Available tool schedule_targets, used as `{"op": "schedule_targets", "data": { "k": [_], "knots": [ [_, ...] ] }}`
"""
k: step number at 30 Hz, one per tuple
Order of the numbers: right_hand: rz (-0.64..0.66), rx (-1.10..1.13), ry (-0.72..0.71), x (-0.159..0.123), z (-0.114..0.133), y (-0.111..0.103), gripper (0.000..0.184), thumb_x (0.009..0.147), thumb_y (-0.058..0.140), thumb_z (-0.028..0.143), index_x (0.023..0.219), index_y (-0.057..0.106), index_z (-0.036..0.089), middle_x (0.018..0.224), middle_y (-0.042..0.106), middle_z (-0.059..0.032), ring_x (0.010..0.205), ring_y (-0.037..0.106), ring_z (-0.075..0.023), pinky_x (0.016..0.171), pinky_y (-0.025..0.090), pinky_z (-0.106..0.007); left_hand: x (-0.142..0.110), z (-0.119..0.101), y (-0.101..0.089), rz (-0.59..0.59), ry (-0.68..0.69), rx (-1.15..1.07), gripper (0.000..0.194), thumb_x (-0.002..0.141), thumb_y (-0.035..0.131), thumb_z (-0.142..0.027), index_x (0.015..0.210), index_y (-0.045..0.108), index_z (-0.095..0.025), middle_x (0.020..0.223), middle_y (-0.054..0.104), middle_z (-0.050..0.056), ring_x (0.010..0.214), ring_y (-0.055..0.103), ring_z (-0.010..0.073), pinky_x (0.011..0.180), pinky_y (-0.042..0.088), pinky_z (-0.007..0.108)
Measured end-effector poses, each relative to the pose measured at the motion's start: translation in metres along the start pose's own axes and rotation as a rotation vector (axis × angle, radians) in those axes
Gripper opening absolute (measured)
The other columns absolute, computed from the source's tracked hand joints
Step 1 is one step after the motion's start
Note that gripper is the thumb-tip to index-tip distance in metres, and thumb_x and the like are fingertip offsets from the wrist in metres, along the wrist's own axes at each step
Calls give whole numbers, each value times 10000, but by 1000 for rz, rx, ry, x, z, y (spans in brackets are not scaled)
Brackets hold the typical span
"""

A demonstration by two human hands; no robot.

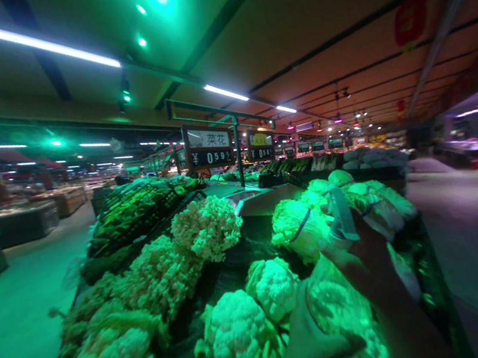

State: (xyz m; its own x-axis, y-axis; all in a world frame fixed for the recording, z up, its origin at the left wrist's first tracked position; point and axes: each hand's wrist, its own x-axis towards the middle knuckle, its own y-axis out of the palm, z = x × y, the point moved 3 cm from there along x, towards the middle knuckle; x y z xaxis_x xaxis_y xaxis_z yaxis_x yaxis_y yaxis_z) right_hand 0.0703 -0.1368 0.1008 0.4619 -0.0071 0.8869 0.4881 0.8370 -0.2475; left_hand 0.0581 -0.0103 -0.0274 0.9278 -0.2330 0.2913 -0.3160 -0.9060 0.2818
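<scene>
Near end of veg bench: left hand spread, right hand curled, both holding film-wrapped cauliflower; light, crumbly, slippery, take by base.

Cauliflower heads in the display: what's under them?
Dark mesh shows in the gaps between the cauliflower heads. What lies below the mesh can't be seen. The head by the left hand covers whatever is beneath it.
</scene>
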Motion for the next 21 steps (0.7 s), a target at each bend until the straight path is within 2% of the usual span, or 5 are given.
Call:
{"op": "schedule_targets", "data": {
  "k": [5, 8, 13, 17, 21],
  "knots": [
    [-37, -138, -192, 2, 13, 0, 414, 867, 649, 295, 1249, 587, 146, 773, 653, 23, 618, 640, -130, 529, 514, -188, 3, 6, 3, 13, 13, -186, 1001, 470, 923, -64, 1372, 512, -199, 1332, 721, 104, 1298, 651, 378, 1056, 554, 474],
    [-46, -110, -189, 6, 24, 1, 357, 853, 611, 297, 1164, 596, 123, 742, 653, 13, 576, 634, -124, 495, 502, -176, 3, -5, 10, 85, 75, -262, 919, 493, 895, -24, 1341, 582, -191, 1315, 745, 84, 1278, 677, 357, 1057, 561, 437],
    [-111, 10, -124, 12, 47, 1, 163, 755, 578, 329, 838, 524, 199, 601, 573, 32, 436, 550, -102, 425, 460, -163, 1, -27, 19, 167, 157, -287, 804, 543, 887, -21, 1299, 672, -193, 1257, 773, 56, 1204, 711, 298, 1026, 582, 382],
    [-93, 33, -110, 9, 42, 4, 286, 786, 579, 349, 1005, 571, 166, 645, 610, 19, 448, 560, -116, 423, 471, -184, 3, -22, 17, 161, 163, -276, 819, 539, 904, -21, 1304, 665, -193, 1293, 758, 63, 1254, 689, 315, 1074, 560, 405],
    [-7, -35, -98, 0, 21, 12, 493, 868, 583, 340, 1328, 526, 171, 761, 641, -1, 538, 601, -153, 499, 527, -256, 9, -3, 9, 99, 166, -278, 929, 478, 936, -24, 1330, 596, -171, 1350, 727, 112, 1315, 649, 399, 1095, 548, 496]
  ]
}}
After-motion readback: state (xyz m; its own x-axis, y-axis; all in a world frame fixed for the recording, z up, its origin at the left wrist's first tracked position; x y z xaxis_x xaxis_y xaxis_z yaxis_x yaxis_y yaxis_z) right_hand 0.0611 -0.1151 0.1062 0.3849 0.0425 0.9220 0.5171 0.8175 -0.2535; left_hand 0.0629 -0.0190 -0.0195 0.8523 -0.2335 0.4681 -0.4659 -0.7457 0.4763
